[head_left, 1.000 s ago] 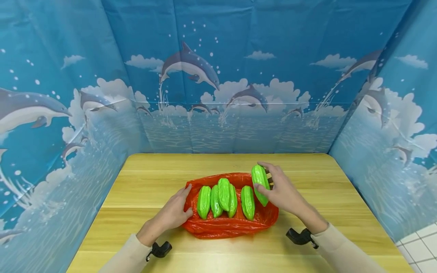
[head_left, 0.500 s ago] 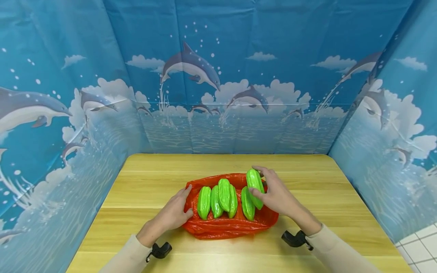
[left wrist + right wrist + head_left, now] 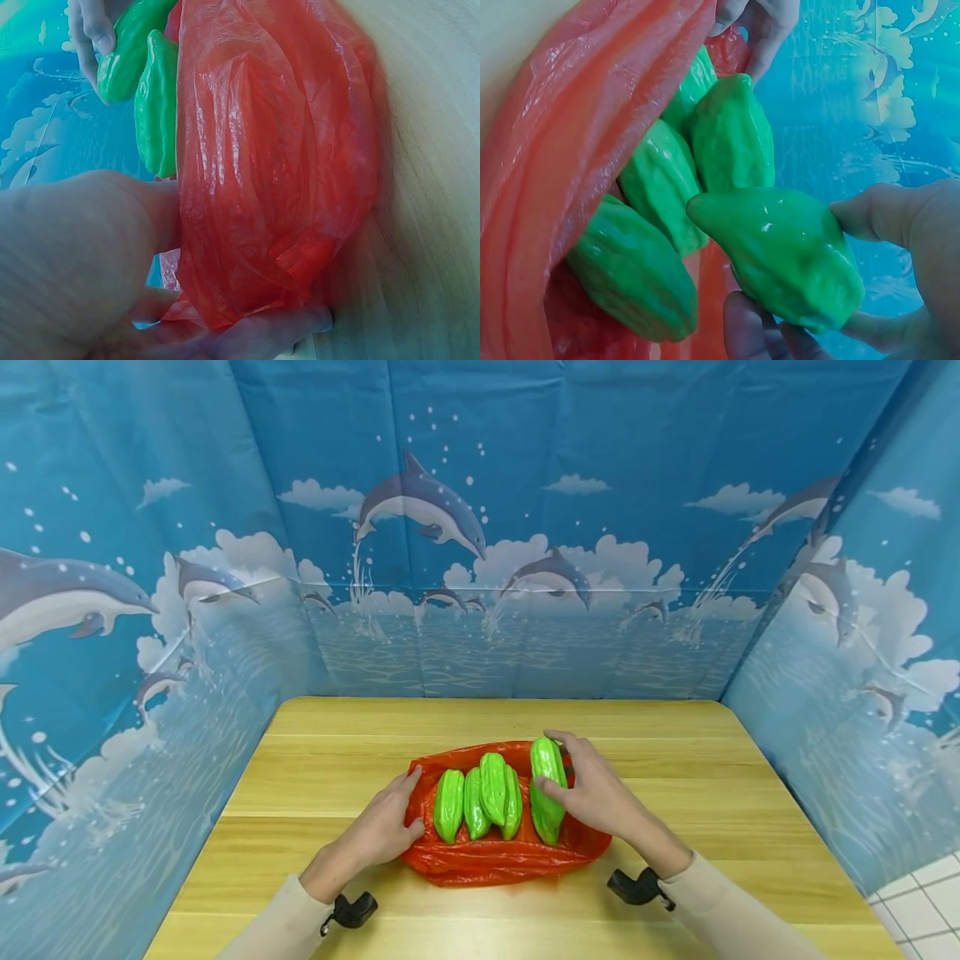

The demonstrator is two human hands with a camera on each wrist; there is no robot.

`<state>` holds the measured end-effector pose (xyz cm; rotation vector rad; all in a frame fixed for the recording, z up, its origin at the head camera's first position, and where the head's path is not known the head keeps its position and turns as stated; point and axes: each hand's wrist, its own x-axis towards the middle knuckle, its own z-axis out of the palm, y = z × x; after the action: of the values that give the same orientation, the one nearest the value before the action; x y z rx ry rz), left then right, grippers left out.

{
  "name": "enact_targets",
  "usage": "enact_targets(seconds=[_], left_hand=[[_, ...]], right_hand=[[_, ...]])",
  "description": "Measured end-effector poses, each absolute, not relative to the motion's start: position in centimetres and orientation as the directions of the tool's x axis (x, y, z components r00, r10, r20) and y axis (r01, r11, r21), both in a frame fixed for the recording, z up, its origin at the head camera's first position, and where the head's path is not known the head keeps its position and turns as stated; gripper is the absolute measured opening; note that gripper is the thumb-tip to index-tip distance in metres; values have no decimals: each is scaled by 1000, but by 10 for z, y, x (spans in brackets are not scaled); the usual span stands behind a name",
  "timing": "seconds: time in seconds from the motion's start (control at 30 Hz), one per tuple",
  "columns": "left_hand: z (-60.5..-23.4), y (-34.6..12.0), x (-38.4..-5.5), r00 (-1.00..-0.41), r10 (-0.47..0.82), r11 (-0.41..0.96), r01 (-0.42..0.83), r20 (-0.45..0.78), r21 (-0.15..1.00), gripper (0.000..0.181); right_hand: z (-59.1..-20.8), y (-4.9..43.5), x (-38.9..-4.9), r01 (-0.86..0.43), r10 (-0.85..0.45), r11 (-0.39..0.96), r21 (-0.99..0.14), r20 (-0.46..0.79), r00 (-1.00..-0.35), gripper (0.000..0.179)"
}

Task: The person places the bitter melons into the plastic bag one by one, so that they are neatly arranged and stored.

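My right hand point(image 3: 592, 785) holds a glossy, ridged green gourd point(image 3: 547, 762) between thumb and fingers over the right part of an open red plastic bag point(image 3: 495, 860). In the right wrist view this gourd point(image 3: 787, 255) has its pointed end toward the others. Beneath it, in the head view, another gourd point(image 3: 547, 824) lies in the bag, partly covered. Several more gourds point(image 3: 448, 806) lie side by side in the bag's left and middle, one on top of its neighbours. My left hand point(image 3: 382, 818) grips the bag's left end, fingers and thumb around the plastic point(image 3: 247, 187).
The bag lies on a pale wooden table point(image 3: 315, 777). Blue curtains point(image 3: 510, 635) printed with dolphins stand behind the table and along both sides. White floor tiles point(image 3: 922, 893) show at the lower right. Each wrist wears a black camera point(image 3: 637, 887).
My right hand has carried its gourd left and slightly down, from the bag's right edge to over the rightmost lying gourd. The left hand and the bag have stayed in place.
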<state>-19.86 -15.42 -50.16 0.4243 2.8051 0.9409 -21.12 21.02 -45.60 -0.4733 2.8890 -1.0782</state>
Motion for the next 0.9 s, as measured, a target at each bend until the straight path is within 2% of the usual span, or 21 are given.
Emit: enact_targets(seconds=[0.9], left_hand=[[-502,-155,-198,-949,311,766,214,-58,606,90]], right_hand=[[-468,195,-213,-216,-268,737,-640,17,-963,82]])
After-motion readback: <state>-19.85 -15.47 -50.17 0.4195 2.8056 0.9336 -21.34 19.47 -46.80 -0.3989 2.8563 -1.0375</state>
